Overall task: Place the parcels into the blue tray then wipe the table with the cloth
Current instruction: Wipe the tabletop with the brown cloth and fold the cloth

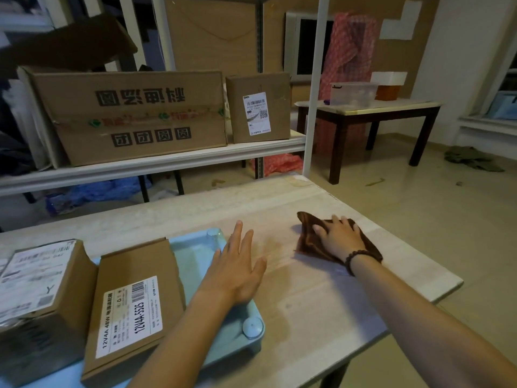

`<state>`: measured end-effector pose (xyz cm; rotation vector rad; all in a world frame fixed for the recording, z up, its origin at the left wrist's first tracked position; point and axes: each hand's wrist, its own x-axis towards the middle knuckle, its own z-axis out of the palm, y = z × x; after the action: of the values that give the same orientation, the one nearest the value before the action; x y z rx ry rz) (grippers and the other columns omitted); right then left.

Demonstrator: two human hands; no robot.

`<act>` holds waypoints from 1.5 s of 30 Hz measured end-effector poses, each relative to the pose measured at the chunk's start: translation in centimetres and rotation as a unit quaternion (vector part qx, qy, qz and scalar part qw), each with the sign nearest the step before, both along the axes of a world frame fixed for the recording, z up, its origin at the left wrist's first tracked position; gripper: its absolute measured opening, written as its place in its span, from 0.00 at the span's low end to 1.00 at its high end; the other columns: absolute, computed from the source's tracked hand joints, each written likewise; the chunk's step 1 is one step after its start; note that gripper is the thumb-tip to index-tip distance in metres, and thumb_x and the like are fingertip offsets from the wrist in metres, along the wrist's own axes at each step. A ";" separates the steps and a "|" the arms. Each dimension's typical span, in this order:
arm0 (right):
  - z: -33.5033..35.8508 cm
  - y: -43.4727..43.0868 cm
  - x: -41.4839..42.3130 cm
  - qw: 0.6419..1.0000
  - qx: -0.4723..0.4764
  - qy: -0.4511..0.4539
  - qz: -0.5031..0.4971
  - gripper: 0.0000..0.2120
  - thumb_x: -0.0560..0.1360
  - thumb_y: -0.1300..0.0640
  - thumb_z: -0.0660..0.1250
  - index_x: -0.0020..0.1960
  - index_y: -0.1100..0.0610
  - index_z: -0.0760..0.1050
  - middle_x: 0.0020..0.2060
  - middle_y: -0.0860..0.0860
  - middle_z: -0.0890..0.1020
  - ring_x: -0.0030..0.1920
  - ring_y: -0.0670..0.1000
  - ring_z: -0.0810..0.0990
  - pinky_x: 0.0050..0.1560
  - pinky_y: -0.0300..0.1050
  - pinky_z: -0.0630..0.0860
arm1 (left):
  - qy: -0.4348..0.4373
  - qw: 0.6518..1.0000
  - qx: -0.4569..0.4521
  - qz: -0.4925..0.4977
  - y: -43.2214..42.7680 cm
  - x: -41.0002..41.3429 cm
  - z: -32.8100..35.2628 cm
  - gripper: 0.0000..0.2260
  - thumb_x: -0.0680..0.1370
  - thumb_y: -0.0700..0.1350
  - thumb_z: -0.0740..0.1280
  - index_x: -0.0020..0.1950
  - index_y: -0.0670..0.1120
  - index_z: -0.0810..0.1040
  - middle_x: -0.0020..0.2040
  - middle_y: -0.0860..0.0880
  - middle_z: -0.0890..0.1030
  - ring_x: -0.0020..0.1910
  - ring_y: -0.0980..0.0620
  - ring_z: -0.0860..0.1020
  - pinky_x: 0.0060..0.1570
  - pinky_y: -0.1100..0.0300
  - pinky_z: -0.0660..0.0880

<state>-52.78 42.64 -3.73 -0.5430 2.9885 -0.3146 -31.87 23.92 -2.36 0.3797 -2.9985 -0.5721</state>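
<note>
Right hand (340, 239) flat on the brown cloth (306, 238), both parcels in the blue tray (247, 341).

The cloth lies near the counter's (307, 303) far right edge, and the right hand presses on it with fingers spread and straight, a bead bracelet (356, 259) on the wrist. The left hand (235, 270) is open and holds nothing, its fingers extended over the tray's right rim. The tray sits at the counter's near left corner and holds a flat parcel (134, 306) with a taller parcel (36, 289) touching it on the left.
</note>
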 end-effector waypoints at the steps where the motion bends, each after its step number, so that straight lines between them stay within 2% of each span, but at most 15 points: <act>1: -0.1 -0.2 -0.2 1.000 -0.002 -0.001 -0.003 0.26 0.84 0.41 0.48 0.76 0.49 0.69 0.78 0.54 0.65 0.80 0.59 0.56 0.78 0.64 0.49 | 0.000 1.000 -0.002 0.001 0.0 0.0 0.0 0.31 0.83 0.60 0.49 0.82 0.51 0.43 0.80 0.54 0.31 0.81 0.50 0.47 0.78 0.45 0.49; 5: 0.2 -5.3 3.6 0.993 -0.023 -0.003 0.118 0.23 0.85 0.44 0.49 0.76 0.50 0.69 0.77 0.53 0.67 0.79 0.60 0.56 0.77 0.63 0.48 | 0.004 1.000 -0.006 0.004 0.1 0.0 0.1 0.30 0.83 0.59 0.50 0.82 0.51 0.44 0.80 0.53 0.32 0.81 0.48 0.49 0.78 0.45 0.51; 9: 0.2 -10.1 9.9 0.954 0.011 0.005 0.301 0.23 0.85 0.52 0.55 0.79 0.52 0.64 0.79 0.52 0.63 0.81 0.58 0.52 0.79 0.61 0.48 | 0.014 1.000 0.001 0.011 0.3 -0.1 0.1 0.30 0.83 0.59 0.50 0.82 0.52 0.43 0.80 0.53 0.33 0.80 0.47 0.51 0.78 0.44 0.52; 11: 0.2 -9.8 10.5 0.948 -0.002 -0.009 0.319 0.23 0.84 0.54 0.58 0.79 0.50 0.64 0.80 0.50 0.61 0.82 0.56 0.50 0.80 0.60 0.46 | 0.015 1.000 0.004 0.010 0.3 -0.1 0.1 0.30 0.83 0.59 0.49 0.82 0.52 0.43 0.81 0.53 0.34 0.81 0.48 0.50 0.78 0.44 0.51; 13: 0.7 -7.4 9.2 0.958 -0.034 -0.012 0.285 0.20 0.85 0.52 0.56 0.77 0.49 0.68 0.80 0.49 0.63 0.81 0.55 0.53 0.80 0.58 0.48 | 0.011 1.000 0.004 0.005 0.2 0.0 0.1 0.30 0.83 0.60 0.49 0.82 0.52 0.45 0.81 0.53 0.36 0.81 0.48 0.49 0.78 0.44 0.51; 17: 2.2 0.1 4.3 0.993 -0.076 -0.037 0.084 0.22 0.86 0.46 0.53 0.76 0.54 0.68 0.75 0.55 0.70 0.77 0.57 0.62 0.78 0.56 0.55 | -0.004 1.000 -0.006 0.000 0.1 0.1 0.2 0.28 0.83 0.60 0.48 0.82 0.52 0.47 0.82 0.52 0.38 0.81 0.49 0.47 0.78 0.46 0.48; 21: 0.9 2.5 1.9 0.998 -0.059 -0.015 -0.003 0.23 0.85 0.45 0.52 0.75 0.54 0.69 0.74 0.57 0.70 0.79 0.59 0.59 0.78 0.59 0.51 | -0.009 1.000 -0.007 0.004 0.1 0.1 0.1 0.28 0.83 0.61 0.48 0.81 0.54 0.49 0.82 0.51 0.39 0.81 0.48 0.48 0.78 0.45 0.49; 25: 0.8 -3.3 7.9 0.984 -0.078 -0.014 0.161 0.19 0.85 0.49 0.54 0.71 0.54 0.73 0.70 0.55 0.74 0.73 0.59 0.67 0.73 0.57 0.58 | 0.003 1.000 -0.003 0.010 0.1 0.0 0.0 0.29 0.83 0.60 0.49 0.82 0.52 0.45 0.82 0.50 0.39 0.81 0.48 0.48 0.78 0.45 0.49; 27: 0.6 -5.7 11.7 0.960 -0.061 -0.003 0.274 0.19 0.85 0.53 0.56 0.73 0.56 0.71 0.73 0.54 0.72 0.75 0.58 0.64 0.75 0.55 0.57 | 0.008 1.000 0.001 0.014 0.1 -0.2 -0.1 0.29 0.84 0.59 0.47 0.82 0.52 0.44 0.82 0.50 0.39 0.81 0.48 0.48 0.78 0.45 0.49; 30: 0.3 -5.7 13.2 0.939 -0.083 -0.018 0.334 0.20 0.84 0.55 0.58 0.75 0.56 0.70 0.76 0.53 0.69 0.78 0.52 0.60 0.79 0.54 0.53 | 0.004 1.000 0.004 0.015 0.1 -0.2 -0.2 0.27 0.84 0.59 0.45 0.82 0.53 0.42 0.82 0.51 0.38 0.81 0.50 0.45 0.78 0.45 0.48; 34: 0.9 -1.2 8.6 0.972 -0.109 -0.010 0.210 0.18 0.85 0.49 0.57 0.71 0.51 0.74 0.68 0.52 0.75 0.70 0.54 0.69 0.71 0.50 0.61 | 0.002 1.000 0.006 0.007 0.0 0.0 -0.1 0.28 0.84 0.59 0.45 0.82 0.52 0.44 0.82 0.51 0.39 0.81 0.49 0.47 0.78 0.45 0.49; 37: 0.2 2.5 4.1 0.993 -0.120 -0.002 0.021 0.19 0.85 0.46 0.55 0.71 0.53 0.74 0.70 0.55 0.74 0.75 0.58 0.66 0.76 0.55 0.56 | -0.002 1.000 0.001 0.006 0.0 -0.1 -0.1 0.28 0.84 0.60 0.46 0.82 0.52 0.46 0.82 0.51 0.40 0.81 0.49 0.48 0.78 0.45 0.49; 39: -0.1 2.3 4.3 0.993 -0.117 -0.003 -0.009 0.20 0.85 0.47 0.54 0.70 0.54 0.74 0.71 0.56 0.73 0.75 0.59 0.65 0.76 0.57 0.55 | -0.001 1.000 0.001 0.008 -0.1 -0.1 -0.2 0.28 0.83 0.60 0.46 0.82 0.52 0.47 0.82 0.51 0.40 0.81 0.49 0.48 0.78 0.45 0.49; 42: 0.3 -1.1 9.6 0.984 -0.128 -0.004 0.126 0.17 0.85 0.50 0.55 0.68 0.56 0.75 0.68 0.55 0.75 0.71 0.59 0.68 0.71 0.55 0.61 | 0.002 1.000 -0.001 0.010 -0.1 -0.2 -0.3 0.28 0.84 0.59 0.46 0.82 0.51 0.46 0.82 0.51 0.41 0.81 0.48 0.48 0.78 0.45 0.50; 45: -0.3 -3.2 15.6 0.949 -0.113 -0.014 0.293 0.18 0.85 0.51 0.56 0.72 0.51 0.74 0.74 0.49 0.71 0.77 0.53 0.62 0.77 0.54 0.56 | 0.004 1.000 -0.002 0.019 0.1 -0.2 -0.2 0.27 0.84 0.57 0.45 0.82 0.51 0.46 0.82 0.51 0.41 0.81 0.48 0.49 0.78 0.45 0.51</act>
<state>-37.23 39.48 -4.06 -1.3847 2.6060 -0.5972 -32.05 24.00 -2.54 0.4328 -2.9770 -0.5632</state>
